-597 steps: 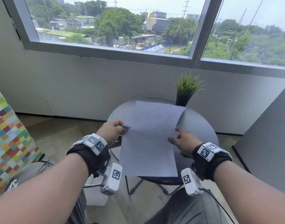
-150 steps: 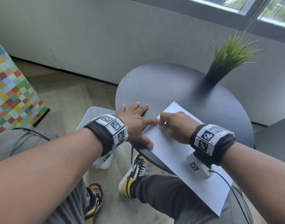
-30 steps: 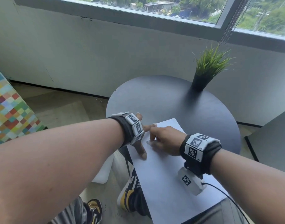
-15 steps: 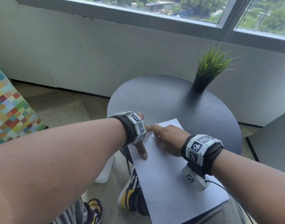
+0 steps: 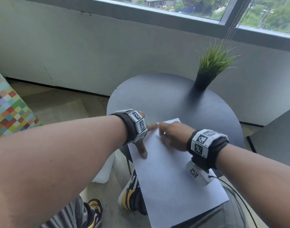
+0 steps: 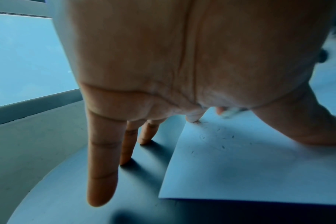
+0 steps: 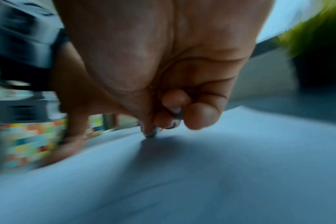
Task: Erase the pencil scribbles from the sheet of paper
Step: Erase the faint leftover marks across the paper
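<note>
A white sheet of paper (image 5: 170, 170) lies on the round dark table (image 5: 165, 99) and overhangs its near edge above my lap. My left hand (image 5: 146, 140) presses flat with spread fingers. Its thumb and index finger are on the sheet's far left corner, and the other fingers are on the table. My right hand (image 5: 172, 137) is blurred and pinches a small eraser (image 7: 152, 134) against the paper (image 7: 201, 181) near that corner. In the left wrist view, faint pencil marks and crumbs (image 6: 217, 136) dot the paper (image 6: 240, 166) between my left hand's thumb and index finger.
A potted grass plant (image 5: 211, 68) stands at the table's far right, below the window. A checked, many-coloured object (image 5: 7, 109) is at the left and a grey block (image 5: 281, 137) at the right. Under the table are a white stool (image 5: 104, 170) and my yellow-black shoes (image 5: 129, 195).
My right hand has slid a little over the paper near the far left corner and is now blurred. The left hand stays pressed in the same place.
</note>
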The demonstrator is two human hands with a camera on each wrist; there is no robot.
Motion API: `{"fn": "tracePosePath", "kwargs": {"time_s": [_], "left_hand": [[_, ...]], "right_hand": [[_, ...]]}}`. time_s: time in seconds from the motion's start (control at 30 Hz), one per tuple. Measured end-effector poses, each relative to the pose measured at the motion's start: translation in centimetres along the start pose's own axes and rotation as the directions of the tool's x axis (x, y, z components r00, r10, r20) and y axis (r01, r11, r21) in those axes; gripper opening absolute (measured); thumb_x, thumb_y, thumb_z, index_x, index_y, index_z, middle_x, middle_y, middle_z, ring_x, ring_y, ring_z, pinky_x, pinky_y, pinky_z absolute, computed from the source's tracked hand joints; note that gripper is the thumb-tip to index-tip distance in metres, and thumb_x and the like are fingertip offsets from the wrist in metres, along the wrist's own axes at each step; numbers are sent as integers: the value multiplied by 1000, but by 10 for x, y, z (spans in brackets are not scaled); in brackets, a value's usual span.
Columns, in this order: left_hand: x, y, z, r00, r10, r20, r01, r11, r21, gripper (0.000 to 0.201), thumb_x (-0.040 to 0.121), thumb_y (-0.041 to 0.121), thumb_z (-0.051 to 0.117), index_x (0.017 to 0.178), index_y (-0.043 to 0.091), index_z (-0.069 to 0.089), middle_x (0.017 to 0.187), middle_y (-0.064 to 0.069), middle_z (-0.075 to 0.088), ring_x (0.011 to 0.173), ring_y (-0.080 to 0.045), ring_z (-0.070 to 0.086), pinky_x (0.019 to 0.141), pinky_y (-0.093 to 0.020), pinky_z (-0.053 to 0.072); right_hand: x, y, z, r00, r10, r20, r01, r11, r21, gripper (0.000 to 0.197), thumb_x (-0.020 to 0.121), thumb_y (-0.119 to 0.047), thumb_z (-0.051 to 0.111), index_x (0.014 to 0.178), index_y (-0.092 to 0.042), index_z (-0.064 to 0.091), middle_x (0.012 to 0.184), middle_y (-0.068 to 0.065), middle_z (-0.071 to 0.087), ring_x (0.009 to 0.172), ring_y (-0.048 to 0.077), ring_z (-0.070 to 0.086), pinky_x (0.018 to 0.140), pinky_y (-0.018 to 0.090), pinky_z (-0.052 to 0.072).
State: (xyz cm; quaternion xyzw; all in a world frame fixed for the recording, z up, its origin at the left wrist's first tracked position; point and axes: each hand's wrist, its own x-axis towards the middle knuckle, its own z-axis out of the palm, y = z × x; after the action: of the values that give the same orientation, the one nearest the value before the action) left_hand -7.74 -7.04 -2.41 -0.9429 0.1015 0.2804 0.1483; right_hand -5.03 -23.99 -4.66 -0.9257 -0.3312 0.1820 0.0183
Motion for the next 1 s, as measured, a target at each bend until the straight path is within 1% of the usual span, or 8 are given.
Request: {"fn": "tracePosePath", "kwargs": {"time_s": [0.1,0.33,0.4,0.53,0.63,0.8,0.93,1.0], "left_hand": [[-4,2,-3,1000,-11,14,11,1000,13,132,46,95,62,145,59,-18,147,-14,27,131,-42,38,102,-57,41],[-6,12,-4,999,-34,14,35,998,-49,125,61,85,67,151,53,-12,156,-12,27,131,-40,41,101,-47,39],[-7,15,-1,999,-53,7,53,995,-79,130,51,93,62,149,55,-15,153,-17,25,129,-43,40,101,-51,40],[-9,14,-2,998,-58,19,59,994,-96,133,43,96,62,146,59,-14,150,-25,20,128,-48,40,100,-59,43],[-10,14,-4,998,-60,32,62,996,-61,135,45,96,61,147,55,-17,157,-28,10,136,-50,32,105,-61,39],[-11,18,-6,999,-33,20,33,999,-5,129,61,90,60,152,45,-20,160,-26,14,137,-45,32,103,-56,38],[-12,15,-5,999,-24,22,24,1000,-7,128,60,89,61,151,45,-19,159,-27,16,139,-44,30,103,-57,38],[-10,15,-5,1000,-12,14,13,1000,-9,128,61,89,61,152,44,-18,159,-27,19,137,-44,33,102,-56,39]], "right_hand": [[8,28,-6,979,187,-79,-182,981,64,20,93,-43,47,93,-23,49,99,8,62,89,32,57,77,37,50],[10,31,-1,974,212,-77,-203,973,111,18,93,-42,45,90,-24,47,91,7,60,81,31,57,70,35,49],[7,27,-1,975,205,-90,-199,977,73,16,93,-38,43,92,-22,45,93,10,60,82,33,57,69,36,48],[-7,1,8,999,4,-39,-4,1000,2,12,96,-29,41,103,-19,42,92,7,57,81,30,51,65,33,40],[-17,-11,12,983,-160,94,165,986,-38,15,93,-21,49,107,-17,46,97,7,62,86,29,54,71,37,46],[-5,22,-3,981,166,-100,-169,985,-26,22,96,-38,39,103,-17,44,98,12,58,86,35,57,72,36,49],[-17,-13,15,990,-122,74,124,992,-24,19,93,-20,45,111,-15,44,98,9,61,86,31,54,71,37,46],[-12,-7,10,992,-115,44,116,993,-23,16,94,-25,49,109,-18,48,98,8,62,82,27,49,68,33,42]]}}
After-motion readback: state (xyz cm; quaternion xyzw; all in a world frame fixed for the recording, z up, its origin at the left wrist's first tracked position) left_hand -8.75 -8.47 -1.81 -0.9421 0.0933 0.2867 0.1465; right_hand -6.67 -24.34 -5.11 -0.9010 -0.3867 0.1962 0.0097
